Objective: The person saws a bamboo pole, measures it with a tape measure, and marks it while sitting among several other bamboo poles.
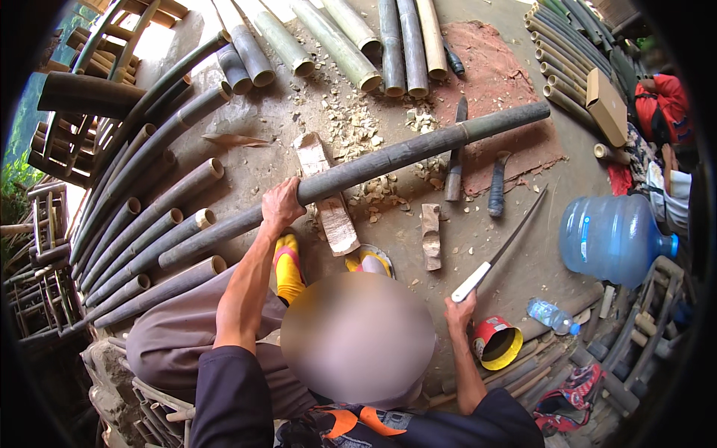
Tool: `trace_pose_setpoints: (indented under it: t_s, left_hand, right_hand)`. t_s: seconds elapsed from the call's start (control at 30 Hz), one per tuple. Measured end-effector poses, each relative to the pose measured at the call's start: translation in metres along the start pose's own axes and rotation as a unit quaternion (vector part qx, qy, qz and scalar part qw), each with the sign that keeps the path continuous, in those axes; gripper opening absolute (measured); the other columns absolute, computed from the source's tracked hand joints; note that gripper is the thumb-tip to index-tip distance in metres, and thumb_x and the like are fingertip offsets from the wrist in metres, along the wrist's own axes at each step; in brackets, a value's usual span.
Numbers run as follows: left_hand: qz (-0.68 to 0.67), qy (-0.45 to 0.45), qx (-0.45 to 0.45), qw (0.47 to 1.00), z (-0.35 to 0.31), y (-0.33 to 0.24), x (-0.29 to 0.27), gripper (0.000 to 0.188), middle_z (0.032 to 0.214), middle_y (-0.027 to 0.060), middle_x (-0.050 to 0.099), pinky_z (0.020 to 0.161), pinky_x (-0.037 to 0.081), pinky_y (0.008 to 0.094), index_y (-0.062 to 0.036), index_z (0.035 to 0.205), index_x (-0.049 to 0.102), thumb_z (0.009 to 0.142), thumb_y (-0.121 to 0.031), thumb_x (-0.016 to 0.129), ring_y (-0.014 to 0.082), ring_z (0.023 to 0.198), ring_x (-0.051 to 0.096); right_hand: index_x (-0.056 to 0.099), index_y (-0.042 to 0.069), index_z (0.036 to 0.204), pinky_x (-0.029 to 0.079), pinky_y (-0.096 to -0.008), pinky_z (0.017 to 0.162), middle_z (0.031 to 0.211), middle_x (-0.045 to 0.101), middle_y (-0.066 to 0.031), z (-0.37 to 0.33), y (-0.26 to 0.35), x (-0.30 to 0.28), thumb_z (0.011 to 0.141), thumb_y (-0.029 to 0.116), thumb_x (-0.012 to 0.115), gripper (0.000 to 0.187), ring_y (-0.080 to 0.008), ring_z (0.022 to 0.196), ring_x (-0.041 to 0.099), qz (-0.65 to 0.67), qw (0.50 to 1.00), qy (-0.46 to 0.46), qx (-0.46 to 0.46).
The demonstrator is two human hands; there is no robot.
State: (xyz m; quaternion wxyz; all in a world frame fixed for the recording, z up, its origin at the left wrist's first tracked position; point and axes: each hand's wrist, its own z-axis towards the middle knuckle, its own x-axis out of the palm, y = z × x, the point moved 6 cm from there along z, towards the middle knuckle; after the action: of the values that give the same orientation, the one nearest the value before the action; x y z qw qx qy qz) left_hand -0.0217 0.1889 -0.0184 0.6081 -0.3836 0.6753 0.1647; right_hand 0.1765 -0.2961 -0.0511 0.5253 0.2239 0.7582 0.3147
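My left hand is wrapped round a long dark bamboo pole, which slants from the left up to the far right. The pole rests across a chipped wooden block, just beyond my feet in yellow socks. Out to the right, my right hand is closed on the white handle of a hand saw. Its narrow, dark blade points away to the far right, apart from the pole. A long-bladed knife lies partly under the pole, near a dark-handled tool and a notched wood piece.
Bamboo poles lie stacked at left; more lie at the far side. Wood chips litter the ground beside a red cloth. At right are a blue water jug, a plastic bottle and a red-yellow tin. Another person sits far right.
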Motion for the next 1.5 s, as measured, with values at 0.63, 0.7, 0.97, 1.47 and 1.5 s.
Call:
trace_pose_setpoints:
  t_s: [0.63, 0.7, 0.97, 1.47, 1.5]
  left_hand:
    - [-0.031, 0.001, 0.001, 1.000, -0.002, 0.007, -0.001, 0.044, 0.098, 0.0096, 0.063, 0.082, 0.050, 0.0420, -0.0103, 0.101, 0.056, 0.061, -0.020, 0.071, 0.0303, 0.096, 0.062]
    - [-0.039, -0.031, 0.008, 0.999, 0.000, 0.006, -0.004, 0.050, 0.103, 0.0112, 0.062, 0.089, 0.045, 0.0426, -0.0106, 0.109, 0.056, 0.063, -0.025, 0.070, 0.0302, 0.103, 0.059]
    - [-0.208, -0.146, 0.078, 0.964, 0.042, -0.061, 0.005, 0.053, 0.114, 0.0136, 0.062, 0.097, 0.036, 0.0457, -0.0062, 0.122, 0.057, 0.087, -0.046, 0.053, 0.0262, 0.111, 0.055]
    - [-0.108, -0.098, 0.024, 0.989, 0.053, -0.078, 0.014, 0.044, 0.098, 0.0091, 0.068, 0.087, 0.040, 0.0399, -0.0095, 0.105, 0.064, 0.084, -0.047, 0.052, 0.0223, 0.101, 0.060]
    - [-0.110, -0.101, 0.025, 0.989, 0.053, -0.079, 0.014, 0.044, 0.098, 0.0092, 0.068, 0.087, 0.040, 0.0399, -0.0096, 0.105, 0.064, 0.084, -0.046, 0.052, 0.0224, 0.100, 0.060]
  right_hand:
    - [0.052, -0.004, 0.097, 0.043, -0.0287, 0.053, 0.072, 0.054, -0.0089, -0.043, 0.159, -0.103, 0.081, 0.012, 0.060, 0.024, -0.0149, 0.054, 0.050, 0.046, 0.967, -0.087, -0.236]
    - [0.047, -0.006, 0.108, 0.046, -0.0295, 0.063, 0.083, 0.056, -0.0113, -0.044, 0.171, -0.088, 0.080, 0.008, 0.061, 0.034, -0.0162, 0.067, 0.053, 0.107, 0.961, -0.020, -0.256]
    - [0.051, -0.010, 0.121, 0.053, -0.0341, 0.081, 0.109, 0.063, -0.0221, -0.054, 0.224, 0.022, 0.078, 0.002, 0.065, 0.047, -0.0254, 0.092, 0.067, 0.127, 0.916, 0.142, -0.354]
    - [0.051, -0.011, 0.122, 0.054, -0.0356, 0.083, 0.113, 0.062, -0.0262, -0.069, 0.208, 0.011, 0.077, -0.001, 0.064, 0.047, -0.0327, 0.098, 0.067, 0.071, 0.917, 0.204, -0.336]
    - [0.051, -0.011, 0.122, 0.054, -0.0353, 0.082, 0.113, 0.062, -0.0257, -0.064, 0.211, 0.019, 0.077, -0.001, 0.064, 0.048, -0.0322, 0.098, 0.067, 0.064, 0.917, 0.202, -0.339]
